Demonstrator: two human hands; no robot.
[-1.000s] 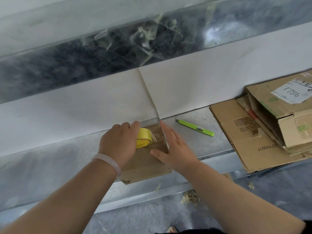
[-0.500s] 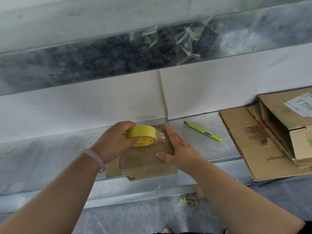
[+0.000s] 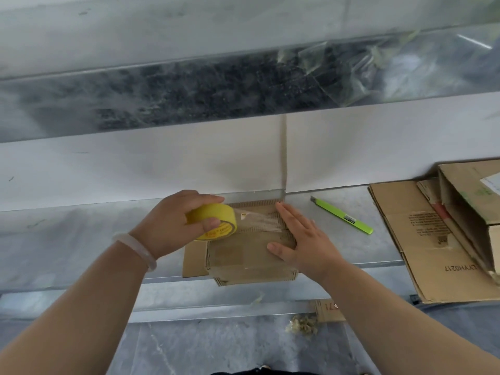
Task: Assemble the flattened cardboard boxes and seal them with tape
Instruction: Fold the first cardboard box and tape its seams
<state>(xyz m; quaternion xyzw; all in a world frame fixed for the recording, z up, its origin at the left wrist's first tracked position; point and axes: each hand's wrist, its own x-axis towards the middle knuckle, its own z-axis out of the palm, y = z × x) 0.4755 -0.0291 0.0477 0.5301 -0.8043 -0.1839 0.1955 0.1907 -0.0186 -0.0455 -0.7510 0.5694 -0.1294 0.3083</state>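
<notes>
A small brown cardboard box (image 3: 243, 255) sits on the metal ledge (image 3: 67, 239) in front of me, its near side overhanging the edge. My left hand (image 3: 173, 223) grips a yellow roll of clear tape (image 3: 216, 221) over the box's left top. A strip of clear tape (image 3: 259, 219) stretches from the roll rightward across the box top. My right hand (image 3: 303, 239) lies flat with straight fingers, pressing the tape's end and the right part of the box top.
A green utility knife (image 3: 342, 216) lies on the ledge to the right. Further right are flattened cardboard sheets (image 3: 422, 234) and a larger open box (image 3: 470, 201). A white wall panel (image 3: 135, 163) rises behind the ledge. Tape scraps (image 3: 301, 324) lie on the floor below.
My left hand has pulled the roll leftward, drawing out a longer strip of tape across the box top. My right hand has stayed pressed on the box's right side.
</notes>
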